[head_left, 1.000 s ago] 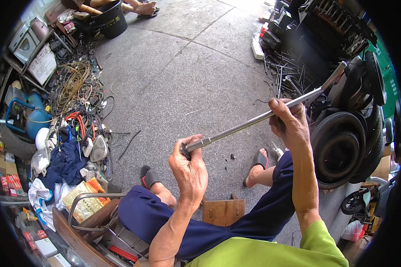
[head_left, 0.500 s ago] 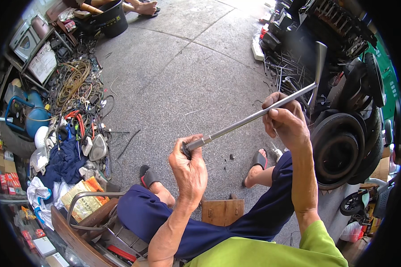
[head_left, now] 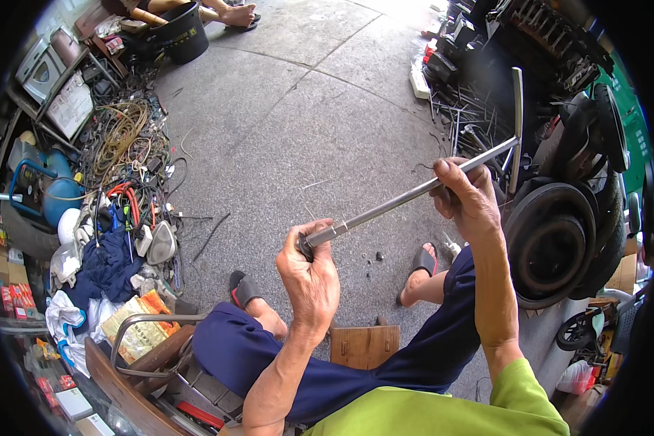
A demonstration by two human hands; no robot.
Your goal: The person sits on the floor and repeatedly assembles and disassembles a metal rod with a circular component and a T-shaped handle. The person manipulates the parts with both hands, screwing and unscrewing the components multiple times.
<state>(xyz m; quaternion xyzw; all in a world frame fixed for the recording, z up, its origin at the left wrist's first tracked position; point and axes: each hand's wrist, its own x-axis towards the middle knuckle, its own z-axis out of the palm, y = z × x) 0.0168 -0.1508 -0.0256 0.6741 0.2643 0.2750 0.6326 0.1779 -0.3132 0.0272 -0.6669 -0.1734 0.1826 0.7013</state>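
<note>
A silvery T-handle socket wrench (head_left: 394,198) slants up to the right across my lap, its crossbar at the far upper end. My left hand (head_left: 311,287) is closed around the socket end, thumb and fingers pinching it. A small dark round part (head_left: 304,247) sits at the socket's mouth between those fingers; its exact kind is partly hidden. Higher up, my right hand (head_left: 472,203) grips the shaft just below the crossbar, thumb lying along the top, the other fingers curled mostly out of sight beneath.
Between my feet stands a small wooden stool (head_left: 364,346). Small dark bits (head_left: 378,256) lie on the concrete floor. Cables and cloth heap up on the left beside a metal-armed chair (head_left: 134,320). Wheels (head_left: 552,243) and metal rods crowd the right. Another person's foot (head_left: 237,14) shows near a black bucket (head_left: 182,35).
The wrench has turned about its shaft, so the crossbar now stands more upright. My right thumb has rolled up over the shaft. My left hand stays nearly in place.
</note>
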